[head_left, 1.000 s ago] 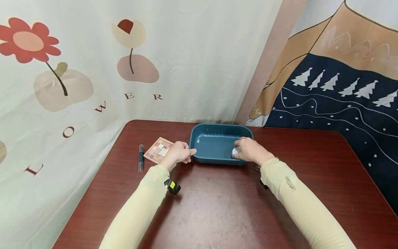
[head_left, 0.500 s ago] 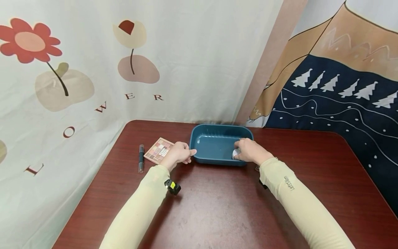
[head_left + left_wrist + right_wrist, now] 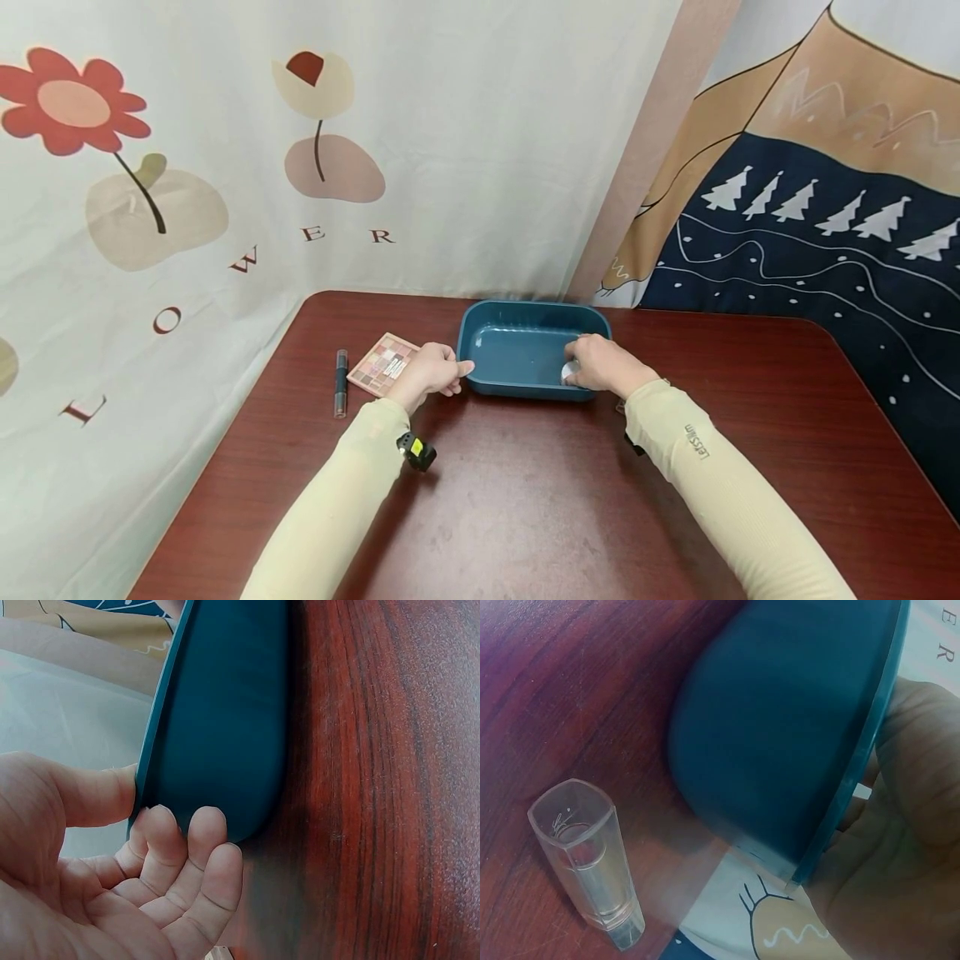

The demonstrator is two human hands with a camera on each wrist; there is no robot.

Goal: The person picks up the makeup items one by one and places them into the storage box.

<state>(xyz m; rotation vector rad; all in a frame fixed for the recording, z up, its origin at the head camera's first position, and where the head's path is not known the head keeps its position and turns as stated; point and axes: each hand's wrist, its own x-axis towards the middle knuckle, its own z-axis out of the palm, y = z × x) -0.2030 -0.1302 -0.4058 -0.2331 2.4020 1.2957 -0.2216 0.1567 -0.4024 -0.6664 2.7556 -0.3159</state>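
A dark blue rectangular basin (image 3: 517,354) stands near the back of the table. My left hand (image 3: 435,367) pinches its front left corner; in the left wrist view the thumb lies at the rim and the curled fingers (image 3: 206,832) are against the outer wall. My right hand (image 3: 603,364) reaches over the front right corner into the basin. Its fingers hold a small, whitish, rounded object (image 3: 570,372), mostly covered by the hand. In the right wrist view the basin's wall (image 3: 772,735) hides the fingertips.
An eyeshadow palette (image 3: 382,364) lies beside my left hand, partly under it in the head view. Left of that is a dark double-ended stick (image 3: 341,383). A clear, tapered plastic container (image 3: 592,862) is on the table right of the basin. Printed curtains (image 3: 480,150) hang behind.
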